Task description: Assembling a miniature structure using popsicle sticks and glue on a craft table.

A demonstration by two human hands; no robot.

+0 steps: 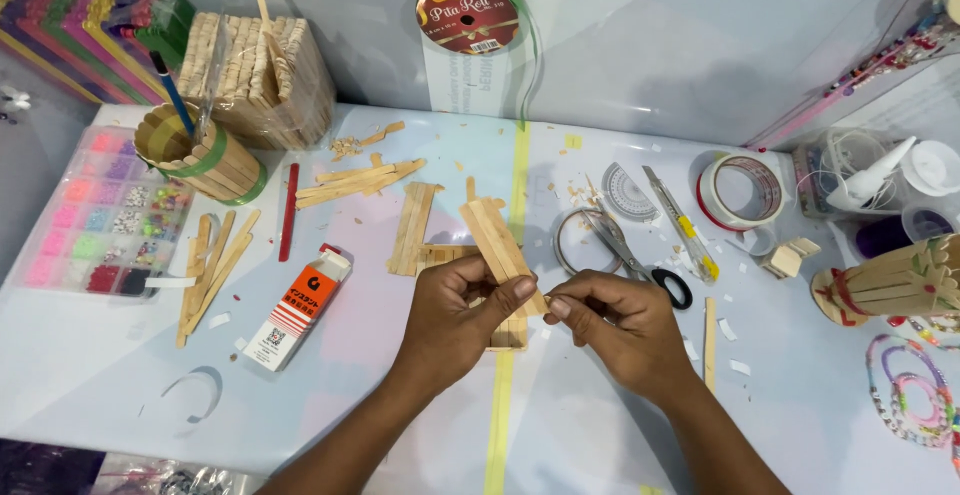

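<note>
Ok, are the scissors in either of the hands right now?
No, the scissors lie on the table beyond the right hand, while both hands hold a panel of wooden sticks.

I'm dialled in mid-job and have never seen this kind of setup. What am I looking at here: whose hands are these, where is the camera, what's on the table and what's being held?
There is no machine: a person works with two bare hands. The single picture comes from a camera worn on that person's head, looking down at a pale table.

The left hand grips a flat panel of wooden sticks set side by side, raised and slanted. The right hand pinches the panel's lower end.

Around them lie loose wooden sticks, a glue bottle, scissors, a craft knife and a roll of tape. On the left sit a bead box, a round stick cup holding a brush, and a bundle of sticks. A ribbon spool hangs on the wall behind.
</note>
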